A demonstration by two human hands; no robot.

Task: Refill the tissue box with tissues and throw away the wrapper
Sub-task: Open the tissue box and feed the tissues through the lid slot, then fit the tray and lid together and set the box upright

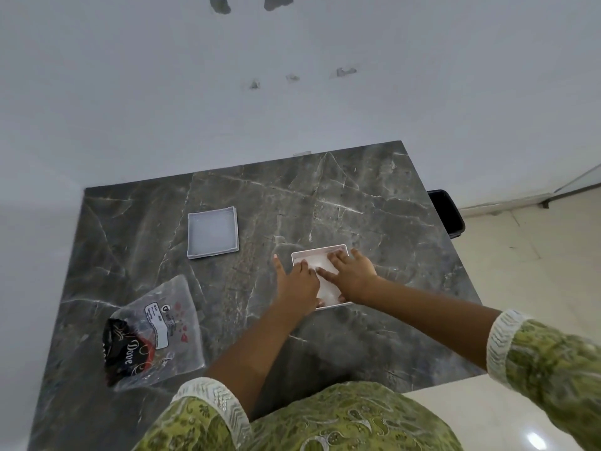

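Dark grey marble table (325,196) with pale veins; white tissue box (320,250); grey lid (212,235); clear wrapper (169,327) around something black and red, perhaps another packet; green paisley sleeves (553,359); black bin (447,211).

A dark grey marble-patterned counter (341,203) with pale veins fills the middle of the view, its far edge against a white wall (162,92). The wall shows several chipped, scuffed patches (344,72) low down and darker blotches (221,3) near the top. Beyond the counter's right edge a black bin (447,213) stands on the floor, partly hidden by the counter. The floor (520,262) is pale glossy tile, with a bright reflection near the lower right corner. A green patterned garment (325,421) with white trim fills the bottom
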